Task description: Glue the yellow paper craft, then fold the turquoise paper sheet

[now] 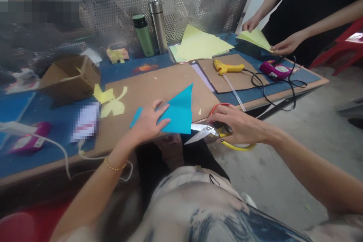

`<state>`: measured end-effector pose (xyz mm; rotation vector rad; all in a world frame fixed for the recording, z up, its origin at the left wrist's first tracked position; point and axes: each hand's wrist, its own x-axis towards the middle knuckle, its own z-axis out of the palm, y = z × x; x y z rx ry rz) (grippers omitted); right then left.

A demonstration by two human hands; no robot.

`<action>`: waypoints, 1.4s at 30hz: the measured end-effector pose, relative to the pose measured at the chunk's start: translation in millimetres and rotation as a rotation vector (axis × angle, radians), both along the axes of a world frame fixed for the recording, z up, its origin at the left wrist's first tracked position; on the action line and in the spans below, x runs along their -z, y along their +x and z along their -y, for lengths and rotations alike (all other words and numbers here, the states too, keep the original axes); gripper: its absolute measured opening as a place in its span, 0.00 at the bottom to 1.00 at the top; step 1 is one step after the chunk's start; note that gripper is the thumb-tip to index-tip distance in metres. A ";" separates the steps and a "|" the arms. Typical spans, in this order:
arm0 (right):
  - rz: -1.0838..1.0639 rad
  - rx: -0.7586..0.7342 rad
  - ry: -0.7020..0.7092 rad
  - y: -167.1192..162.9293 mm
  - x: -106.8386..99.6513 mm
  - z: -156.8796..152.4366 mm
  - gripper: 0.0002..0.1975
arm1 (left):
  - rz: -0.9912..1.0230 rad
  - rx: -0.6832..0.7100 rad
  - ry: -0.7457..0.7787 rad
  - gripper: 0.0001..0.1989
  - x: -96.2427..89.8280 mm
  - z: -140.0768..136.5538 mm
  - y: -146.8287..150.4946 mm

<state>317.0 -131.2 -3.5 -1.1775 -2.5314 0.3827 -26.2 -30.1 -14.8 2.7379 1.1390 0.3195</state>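
My left hand lies on top of a bright blue sheet of paper, thumb and fingers spread over it. The paper rests on brown cardboard near the table's front edge, and a small corner of it shows left of my hand. In my right hand is a pair of scissors with red and yellow handles. Their blades are parted, pointing left, with the upper one at the lower right corner of the blue paper. Whether that blade touches the paper I cannot tell.
Yellow paper cutouts lie left, near a cardboard box. Behind stand a green bottle and a steel flask. A yellow glue gun and its cord lie right. Another person's hands hold folded yellow paper.
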 end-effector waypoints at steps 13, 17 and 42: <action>-0.009 -0.001 0.030 -10.6 -3.0 -8.0 0.28 | -0.024 -0.141 0.271 0.23 -2.3 3.0 11.5; -0.009 0.007 0.018 -11.3 -3.2 -13.1 0.29 | -0.087 0.117 0.239 0.21 -2.6 -4.8 10.3; -0.034 0.047 0.016 -18.1 4.5 -6.6 0.24 | -0.093 0.170 -0.082 0.28 -6.8 -3.7 18.7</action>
